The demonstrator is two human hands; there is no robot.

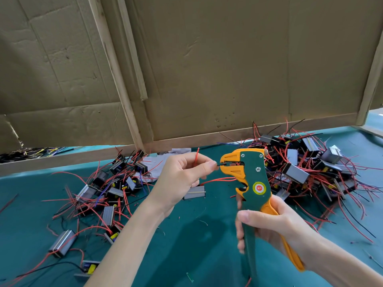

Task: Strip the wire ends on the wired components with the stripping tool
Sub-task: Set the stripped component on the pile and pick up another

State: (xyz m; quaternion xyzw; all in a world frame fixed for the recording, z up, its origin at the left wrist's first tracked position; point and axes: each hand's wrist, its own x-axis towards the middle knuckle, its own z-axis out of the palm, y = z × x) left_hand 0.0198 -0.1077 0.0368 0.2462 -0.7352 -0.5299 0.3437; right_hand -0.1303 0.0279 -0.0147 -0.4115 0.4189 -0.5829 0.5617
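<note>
My right hand point(271, 222) grips the two handles of a green and orange stripping tool point(251, 179), held upright with its jaws pointing left. My left hand point(182, 175) pinches a thin black wire end point(218, 164) between thumb and forefinger, and the wire tip sits in the tool's jaws. A red wire point(196, 155) sticks up from the same hand. A grey wired component point(194, 192) hangs or lies just below my left hand, partly hidden by it.
Two heaps of grey components with red and black wires lie on the teal table point(196, 235): one at the left point(107, 191), one at the right point(310, 166). A cardboard and wood board point(207, 69) stands behind. Small wire scraps dot the cloth.
</note>
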